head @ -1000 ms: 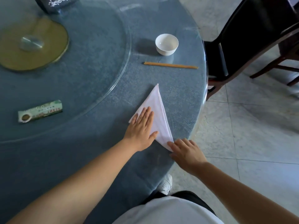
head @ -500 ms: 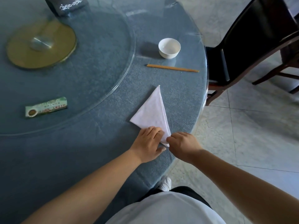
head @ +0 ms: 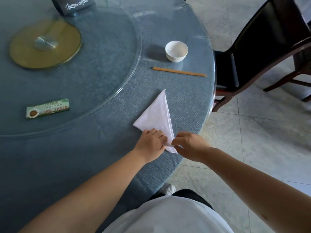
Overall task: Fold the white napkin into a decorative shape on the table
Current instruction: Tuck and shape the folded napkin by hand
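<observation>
1. Two hands are meeting at the near corner of the white napkin (head: pixel 155 115), which is lying as a flat triangle on the blue table (head: pixel 104 78), its far tip pointing towards the chopsticks (head: pixel 179 71).
2. Well to the napkin's left, a green packet (head: pixel 47 108) is lying on the glass turntable (head: pixel 117 47); neither is playing any part.
3. The left hand (head: pixel 151 142) is resting on the napkin's near left portion, fingers curled and pressed together, seemingly pinning the cloth down.
4. The right hand (head: pixel 189 144) is working just right of that corner, thumb and forefinger pinching the white tip.
5. Beyond the napkin, past the chopsticks, a small white bowl (head: pixel 176 50) is sitting; right of the napkin, off the table, a dark chair (head: pixel 262 47) is standing.
6. By my reckoning, the person is starting a fresh fold or roll from the near corner. The next move is calling for an even lift of that tip while the left hand is holding the layers aligned.
</observation>
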